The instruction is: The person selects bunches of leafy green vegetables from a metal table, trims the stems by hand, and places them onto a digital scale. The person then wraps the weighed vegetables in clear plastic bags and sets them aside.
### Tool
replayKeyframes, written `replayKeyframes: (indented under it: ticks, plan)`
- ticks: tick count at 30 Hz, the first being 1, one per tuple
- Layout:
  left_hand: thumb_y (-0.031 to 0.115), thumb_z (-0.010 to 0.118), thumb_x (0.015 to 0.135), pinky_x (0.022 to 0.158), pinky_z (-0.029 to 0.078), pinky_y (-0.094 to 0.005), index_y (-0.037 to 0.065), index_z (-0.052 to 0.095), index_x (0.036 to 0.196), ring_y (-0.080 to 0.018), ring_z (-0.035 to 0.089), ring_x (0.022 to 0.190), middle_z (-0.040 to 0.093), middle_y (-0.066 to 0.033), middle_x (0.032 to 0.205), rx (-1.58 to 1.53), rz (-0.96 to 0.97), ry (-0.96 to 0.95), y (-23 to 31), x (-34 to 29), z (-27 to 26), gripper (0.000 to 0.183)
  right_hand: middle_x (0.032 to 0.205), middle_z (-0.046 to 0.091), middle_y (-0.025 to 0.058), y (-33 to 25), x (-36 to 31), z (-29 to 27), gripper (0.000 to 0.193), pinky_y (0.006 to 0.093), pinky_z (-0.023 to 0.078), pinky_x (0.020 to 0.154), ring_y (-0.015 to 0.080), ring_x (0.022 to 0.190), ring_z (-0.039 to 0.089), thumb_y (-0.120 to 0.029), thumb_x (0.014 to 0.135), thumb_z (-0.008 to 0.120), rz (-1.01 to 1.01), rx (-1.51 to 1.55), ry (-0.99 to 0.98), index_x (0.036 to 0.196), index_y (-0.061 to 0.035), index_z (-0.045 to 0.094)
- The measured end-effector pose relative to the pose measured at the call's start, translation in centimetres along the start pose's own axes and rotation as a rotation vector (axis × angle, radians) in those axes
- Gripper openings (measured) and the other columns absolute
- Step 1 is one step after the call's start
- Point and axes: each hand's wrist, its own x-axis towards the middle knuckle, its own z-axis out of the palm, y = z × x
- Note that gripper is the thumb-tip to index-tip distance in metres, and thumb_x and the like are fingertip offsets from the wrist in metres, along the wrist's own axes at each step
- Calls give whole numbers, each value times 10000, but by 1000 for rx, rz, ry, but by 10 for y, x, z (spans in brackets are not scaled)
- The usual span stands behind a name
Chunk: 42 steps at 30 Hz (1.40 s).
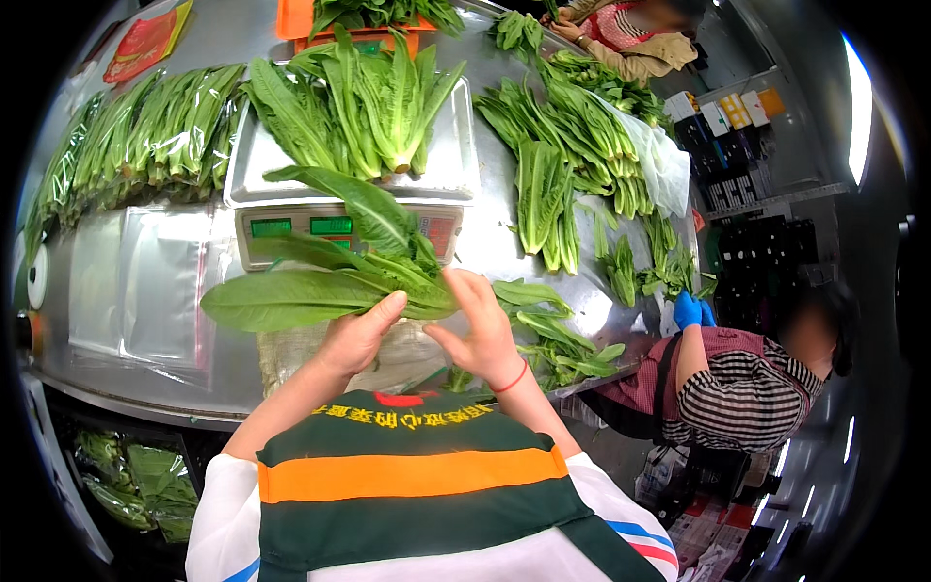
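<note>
Leafy greens (291, 299) fan out to the left above the near side of a metal desk (493, 238), just beyond a worker's left hand (361, 335), which grips the bunch with its thumb laid against the leaves. At the stem end, the right hand (477, 325) is partly open, thumb and fingers apart; whether it touches the bunch is hard to tell. Farther off, a scale (464, 145) bears loose bunches (402, 116); wrapped bunches (145, 136) lie at left.
</note>
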Motion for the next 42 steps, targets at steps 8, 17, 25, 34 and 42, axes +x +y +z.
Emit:
replayKeyframes:
  ticks: [8,17,25,34,42]
  plan:
    - [92,535,920,1018,368,-359,78,441,1295,-195,479,1180,509,-56,1271,-86,12,-12,-1,-5,0,387,1073,602,179,6,-5,3,631,329,496,788,302,929,619,-111,736,737,109,152,-49,1297,-8,467]
    - [78,539,912,1011,374,-362,80,441,1295,-192,484,1172,515,-48,1260,-113,-18,-21,-3,-4,-4,396,1037,611,176,8,-5,4,617,330,497,762,297,893,625,-110,734,737,120,164,-58,1286,-16,480]
    - [135,654,821,927,437,-358,40,499,1232,-233,524,1120,558,-101,1199,442,2,-46,16,-8,-12,449,1067,619,124,21,-1,3,478,293,514,770,173,882,609,-4,839,624,342,793,215,1275,79,447]
    - [80,674,644,863,438,-387,76,658,993,-312,506,984,572,-106,1050,1623,163,-320,4,-29,-49,350,1028,610,164,73,113,9,318,313,499,748,245,906,616,-170,910,540,240,30,176,1108,78,556]
    - [91,673,697,769,449,-383,95,663,851,-284,532,870,586,-58,866,1753,194,-240,-7,-24,-59,154,1090,585,170,26,32,31,282,354,487,801,300,888,607,-71,808,623,-81,35,98,1072,21,589]
